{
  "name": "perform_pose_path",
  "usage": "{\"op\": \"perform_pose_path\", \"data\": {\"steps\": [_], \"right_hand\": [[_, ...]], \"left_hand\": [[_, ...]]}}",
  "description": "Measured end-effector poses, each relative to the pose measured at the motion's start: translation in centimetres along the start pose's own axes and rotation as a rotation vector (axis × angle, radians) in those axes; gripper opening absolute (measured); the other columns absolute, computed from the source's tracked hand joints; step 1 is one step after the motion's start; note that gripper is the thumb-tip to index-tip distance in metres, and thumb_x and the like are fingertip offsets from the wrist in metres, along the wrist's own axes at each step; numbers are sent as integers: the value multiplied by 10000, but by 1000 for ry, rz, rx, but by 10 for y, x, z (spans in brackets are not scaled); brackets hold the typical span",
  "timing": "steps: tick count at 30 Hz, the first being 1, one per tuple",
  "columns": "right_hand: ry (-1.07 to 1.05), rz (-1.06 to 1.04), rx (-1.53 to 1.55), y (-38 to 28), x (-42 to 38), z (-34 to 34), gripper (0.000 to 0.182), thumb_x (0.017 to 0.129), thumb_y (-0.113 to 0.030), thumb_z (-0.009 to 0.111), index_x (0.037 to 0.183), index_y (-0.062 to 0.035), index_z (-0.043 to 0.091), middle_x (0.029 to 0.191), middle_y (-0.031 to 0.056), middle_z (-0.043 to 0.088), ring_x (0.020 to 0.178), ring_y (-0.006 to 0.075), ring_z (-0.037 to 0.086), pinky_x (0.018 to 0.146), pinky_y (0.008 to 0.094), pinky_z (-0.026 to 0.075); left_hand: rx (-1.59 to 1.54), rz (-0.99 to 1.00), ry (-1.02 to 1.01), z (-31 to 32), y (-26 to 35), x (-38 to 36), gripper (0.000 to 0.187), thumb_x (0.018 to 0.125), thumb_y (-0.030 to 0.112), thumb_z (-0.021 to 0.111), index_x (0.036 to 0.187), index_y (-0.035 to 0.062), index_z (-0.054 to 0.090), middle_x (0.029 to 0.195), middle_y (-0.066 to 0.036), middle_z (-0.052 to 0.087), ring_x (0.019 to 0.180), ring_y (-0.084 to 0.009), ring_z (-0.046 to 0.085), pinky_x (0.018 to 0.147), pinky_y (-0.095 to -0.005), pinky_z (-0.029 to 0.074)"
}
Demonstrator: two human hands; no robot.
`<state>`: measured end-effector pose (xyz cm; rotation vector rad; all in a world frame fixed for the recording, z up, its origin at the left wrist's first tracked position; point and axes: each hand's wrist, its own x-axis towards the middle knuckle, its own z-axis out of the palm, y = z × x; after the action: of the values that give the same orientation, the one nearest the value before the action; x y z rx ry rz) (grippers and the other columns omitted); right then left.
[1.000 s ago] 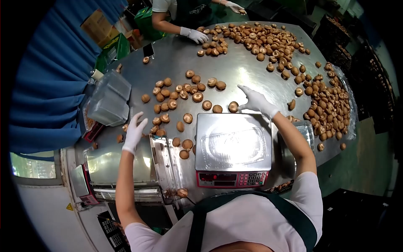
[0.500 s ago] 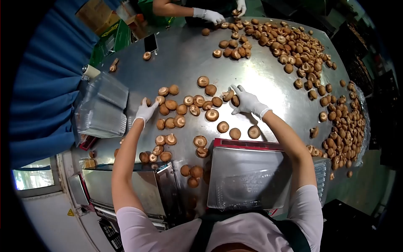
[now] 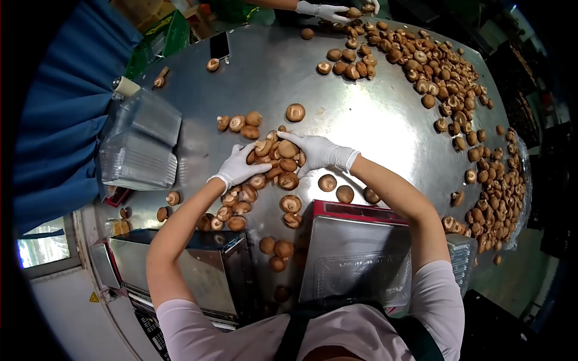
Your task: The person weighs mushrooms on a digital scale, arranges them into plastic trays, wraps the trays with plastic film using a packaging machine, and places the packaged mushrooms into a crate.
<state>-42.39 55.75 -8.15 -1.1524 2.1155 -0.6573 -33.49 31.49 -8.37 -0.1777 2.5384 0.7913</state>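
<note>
A heap of brown shiitake mushrooms (image 3: 288, 150) is bunched between my two gloved hands on the metal table. My left hand (image 3: 236, 168) curves round the heap's left side, its fingers pressed against the mushrooms. From the right, my right hand (image 3: 319, 151) cups the same heap, with some fingertips hidden behind it. Several more mushrooms (image 3: 224, 213) lie just below my left hand, some partly under the wrist. A small group of mushrooms (image 3: 251, 132) sits above it, and a lone mushroom (image 3: 295, 112) lies beyond the heap.
Clear plastic trays (image 3: 141, 141) are stacked at the left. A red-edged scale (image 3: 361, 210) with a plastic tray on it stands before me, beside a metal box (image 3: 174, 271). Large mushroom piles (image 3: 442, 72) cover the right. At the far edge, a co-worker's gloved hand (image 3: 331, 12) touches mushrooms near a phone (image 3: 220, 45).
My hands have come together from wide apart, sweeping the scattered mushrooms into one heap between them. The co-worker's hands have shifted right and farther away in view.
</note>
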Motion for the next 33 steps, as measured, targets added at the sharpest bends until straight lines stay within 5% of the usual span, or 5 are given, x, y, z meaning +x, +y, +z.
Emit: {"op": "perform_pose_path", "data": {"steps": [10,17,23,30,33], "right_hand": [[-89,-112,217,-23,-21,49,1146,560,-207,860,1450,-201,139,1175,199,578,1024,337,596,862,364,494],[-191,7,271,-43,-30,50,1146,558,-128,855,1447,-219,139,1207,185,560,1070,312,576,912,350,479],[40,-120,560,-56,-38,46,1032,586,-11,805,1428,-171,231,1256,151,493,1142,263,513,950,323,465],[161,-159,603,-102,-103,22,916,612,-24,792,1384,-145,314,1308,148,462,1204,268,466,1033,359,390],[260,-127,532,-122,-165,25,885,630,-95,782,1382,-149,320,1254,167,514,1153,286,517,989,357,419]], "left_hand": [[-157,168,-118,29,19,-50,1120,560,308,852,1445,159,182,1233,-214,368,1205,-373,386,1031,-381,334],[-287,80,-152,47,19,-55,1128,531,222,865,1435,123,197,1315,-210,336,1253,-344,355,1054,-363,315],[-741,124,-97,32,41,-72,1009,537,-14,827,1377,56,273,1260,-92,455,1175,-192,455,1010,-308,383],[-742,247,-85,3,99,-132,974,552,32,829,1367,41,297,1318,-107,418,1220,-206,421,1046,-311,347],[-539,399,-57,20,126,-156,989,542,161,841,1372,47,316,1312,-163,411,1243,-268,399,1066,-343,315]]}}
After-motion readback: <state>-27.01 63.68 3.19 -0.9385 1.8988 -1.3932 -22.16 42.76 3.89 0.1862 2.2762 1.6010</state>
